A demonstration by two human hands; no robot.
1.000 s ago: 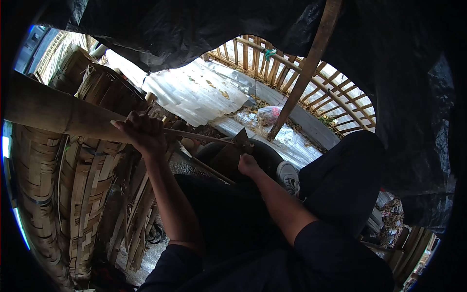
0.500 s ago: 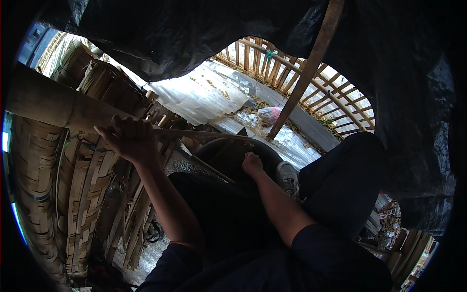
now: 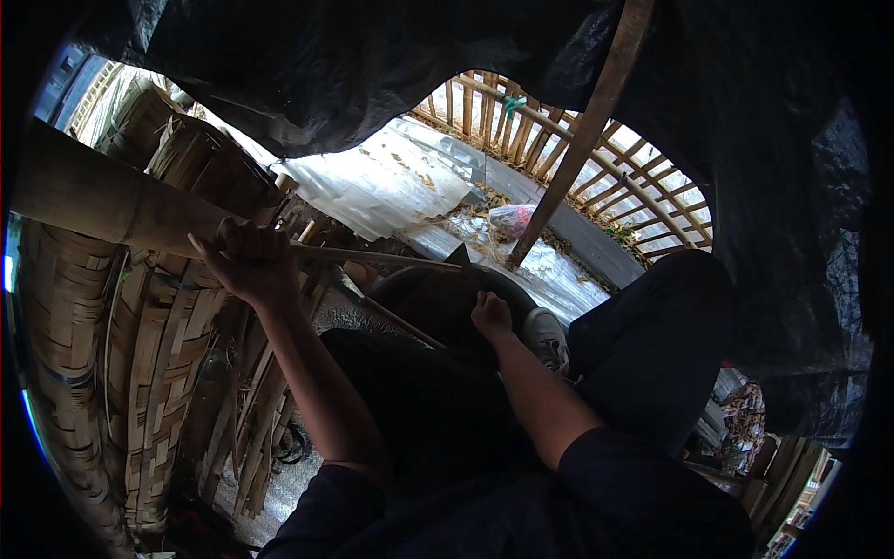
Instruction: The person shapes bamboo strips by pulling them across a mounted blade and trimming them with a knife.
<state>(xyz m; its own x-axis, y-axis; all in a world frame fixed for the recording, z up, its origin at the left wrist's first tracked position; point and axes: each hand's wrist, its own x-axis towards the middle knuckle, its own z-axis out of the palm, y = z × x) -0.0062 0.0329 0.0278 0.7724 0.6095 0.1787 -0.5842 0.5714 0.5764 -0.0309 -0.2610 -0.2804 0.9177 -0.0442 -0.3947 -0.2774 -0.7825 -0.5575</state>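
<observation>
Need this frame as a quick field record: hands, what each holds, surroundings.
left hand: left hand raised, closed around a thin bamboo strip
right hand: right hand low by the lap, on a dark blade-like tool, grip unclear
strip: runs from left hand rightward toward the tool
left side: stacked woven bamboo panels
above: thick bamboo pole
ground: white plastic sheet
behind: slatted fence

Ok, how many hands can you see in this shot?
2. The left hand grips a thin bamboo strip at centre left; the right hand rests at centre on a dark round object.
</observation>
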